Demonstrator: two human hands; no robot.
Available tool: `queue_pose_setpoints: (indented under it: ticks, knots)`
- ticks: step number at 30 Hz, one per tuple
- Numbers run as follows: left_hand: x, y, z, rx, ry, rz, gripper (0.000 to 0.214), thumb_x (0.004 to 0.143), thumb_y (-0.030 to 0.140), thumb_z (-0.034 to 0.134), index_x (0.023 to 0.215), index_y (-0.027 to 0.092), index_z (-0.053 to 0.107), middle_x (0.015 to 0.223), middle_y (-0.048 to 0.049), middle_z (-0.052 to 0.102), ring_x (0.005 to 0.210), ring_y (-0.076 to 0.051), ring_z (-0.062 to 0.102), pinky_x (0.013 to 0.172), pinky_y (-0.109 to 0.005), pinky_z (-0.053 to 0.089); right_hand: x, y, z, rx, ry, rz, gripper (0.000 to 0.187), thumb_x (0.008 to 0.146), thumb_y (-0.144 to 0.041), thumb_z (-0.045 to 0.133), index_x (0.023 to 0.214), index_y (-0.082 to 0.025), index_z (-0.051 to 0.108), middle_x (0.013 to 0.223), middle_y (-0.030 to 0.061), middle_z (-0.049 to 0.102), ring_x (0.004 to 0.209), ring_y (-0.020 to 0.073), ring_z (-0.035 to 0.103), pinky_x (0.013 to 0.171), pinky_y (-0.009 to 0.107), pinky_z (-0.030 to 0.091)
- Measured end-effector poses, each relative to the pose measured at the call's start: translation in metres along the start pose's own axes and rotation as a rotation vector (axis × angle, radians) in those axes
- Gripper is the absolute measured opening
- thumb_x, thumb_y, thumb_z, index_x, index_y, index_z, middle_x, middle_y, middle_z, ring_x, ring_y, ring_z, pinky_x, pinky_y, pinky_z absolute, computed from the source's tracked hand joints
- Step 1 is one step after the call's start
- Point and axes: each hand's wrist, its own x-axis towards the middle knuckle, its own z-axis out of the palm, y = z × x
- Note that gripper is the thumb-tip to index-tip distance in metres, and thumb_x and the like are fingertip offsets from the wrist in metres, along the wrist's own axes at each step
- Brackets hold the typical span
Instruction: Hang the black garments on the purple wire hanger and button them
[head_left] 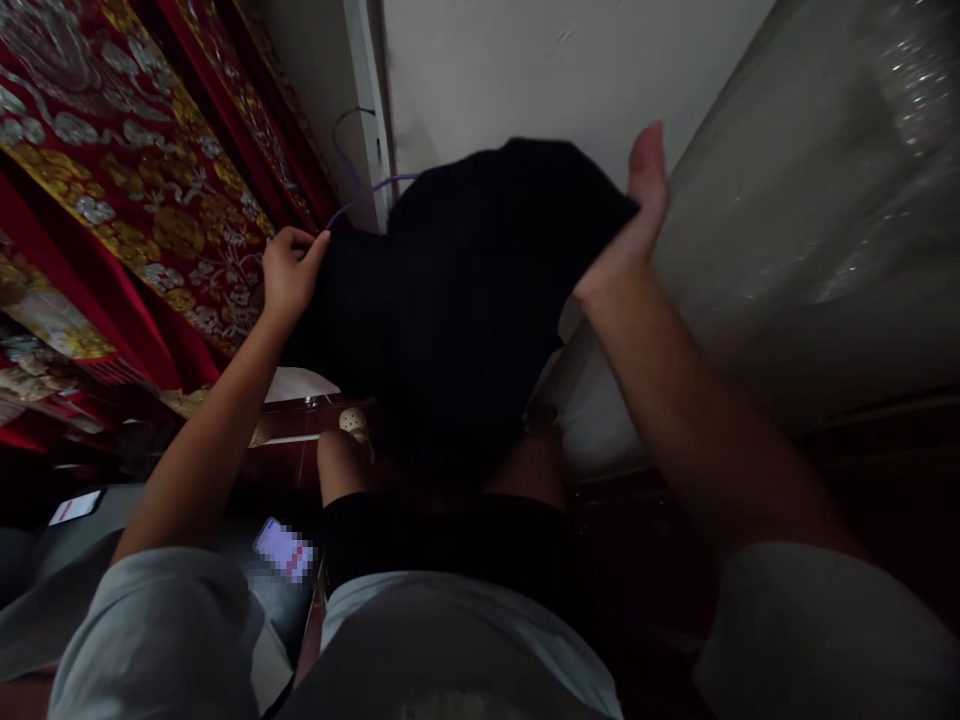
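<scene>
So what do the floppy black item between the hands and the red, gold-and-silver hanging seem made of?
The floppy black item looks like soft matte fabric: it droops without shine, too dark to show weave. The red, gold-and-silver hanging seems cloth, from its folds; its glinting motifs may be metallic embroidery.

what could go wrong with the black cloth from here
The black cloth could slip on one side: the right hand's thumb stands clear of it, and its other fingers are hidden, while the left hand pinches the opposite edge.

The purple hanger might snag the red drape, which appears beside it in view, though the depth between them is unclear.
</scene>
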Motion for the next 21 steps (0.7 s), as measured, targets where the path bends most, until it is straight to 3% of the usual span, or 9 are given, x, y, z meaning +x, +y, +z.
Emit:
queue_pose_setpoints:
  ticks: [2,5,7,9,11,13,15,18,21]
  knots:
    - [0.005,-0.009,-0.010,0.028,-0.026,-0.038,0.026,0.094,0.037,0.074,0.083,0.016,0.062,0.077,0.0002,0.062,0.081,-0.013,0.057,0.082,-0.031,0.046,0.002,-0.022,0.009,0.095,0.034,0.141,0.100,0.092,-0.071,-0.010,0.064,-0.012,0.066,0.108,-0.0013,0.074,0.129,0.0317,0.056,0.084,0.051,0.044]
    - [-0.003,-0.012,-0.024,0.066,-0.076,0.009,0.012,0.093,0.025,0.073,0.091,0.016,0.066,0.085,-0.0014,0.067,0.086,-0.015,0.060,0.090,-0.033,0.046,-0.013,-0.050,0.039,0.247,-0.067,0.271,0.091,0.094,-0.079,0.008,0.072,-0.016,0.070,0.101,0.0008,0.076,0.124,0.0288,0.063,0.088,0.047,0.051]
    - [-0.017,-0.005,-0.028,0.047,-0.089,0.083,0.008,0.089,0.016,0.071,0.096,0.019,0.067,0.091,-0.0023,0.069,0.090,-0.017,0.062,0.092,-0.034,0.048,-0.030,-0.052,0.061,0.362,-0.355,0.344,0.083,0.090,-0.085,0.025,0.081,-0.018,0.073,0.096,0.0059,0.077,0.114,0.0294,0.069,0.089,0.046,0.057]
    - [-0.035,0.005,-0.027,-0.001,-0.073,0.151,0.014,0.085,0.010,0.067,0.094,0.021,0.067,0.092,-0.0025,0.069,0.090,-0.019,0.064,0.090,-0.034,0.050,-0.046,-0.038,0.080,0.297,-0.733,0.316,0.074,0.090,-0.082,0.039,0.089,-0.017,0.075,0.098,0.0097,0.076,0.109,0.0307,0.071,0.093,0.048,0.058]
    - [-0.052,0.018,-0.020,-0.050,-0.093,0.213,0.018,0.082,0.006,0.061,0.090,0.021,0.066,0.088,-0.0021,0.067,0.088,-0.018,0.064,0.086,-0.033,0.051,-0.059,-0.014,0.095,0.045,-0.871,0.174,0.054,0.089,-0.066,0.060,0.105,-0.016,0.075,0.113,0.0130,0.074,0.115,0.0327,0.068,0.104,0.051,0.053]
    - [-0.066,0.031,-0.011,-0.091,-0.158,0.262,0.023,0.079,0.004,0.054,0.091,0.020,0.066,0.085,-0.0016,0.066,0.085,-0.017,0.064,0.080,-0.030,0.051,-0.068,0.014,0.105,-0.191,-0.757,0.035,0.054,0.083,-0.041,0.075,0.129,-0.016,0.067,0.134,0.0166,0.065,0.130,0.0341,0.060,0.114,0.052,0.046]
    - [-0.079,0.047,-0.001,-0.169,-0.242,0.285,0.028,0.078,0.004,0.052,0.096,0.018,0.067,0.083,-0.0013,0.065,0.080,-0.015,0.063,0.076,-0.028,0.050,-0.075,0.037,0.113,-0.294,-0.640,-0.032,0.082,0.077,-0.027,0.078,0.152,-0.016,0.046,0.152,0.0200,0.049,0.142,0.0352,0.049,0.119,0.052,0.041]
    - [-0.097,0.074,0.017,-0.374,-0.352,0.268,0.023,0.085,0.009,0.055,0.104,0.018,0.067,0.077,-0.0001,0.062,0.072,-0.014,0.061,0.074,-0.028,0.049,-0.086,0.056,0.125,-0.375,-0.527,-0.105,0.117,0.069,-0.025,0.083,0.164,-0.018,0.016,0.167,0.0229,0.022,0.154,0.0399,0.031,0.122,0.057,0.036]
    - [-0.112,0.100,0.038,-0.604,-0.412,0.209,0.015,0.092,0.021,0.062,0.106,0.018,0.065,0.077,-0.0006,0.064,0.074,-0.016,0.064,0.080,-0.031,0.052,-0.093,0.057,0.138,-0.410,-0.348,-0.178,0.119,0.068,-0.030,0.084,0.163,-0.019,0.012,0.169,0.0203,0.016,0.158,0.0390,0.017,0.126,0.060,0.026]
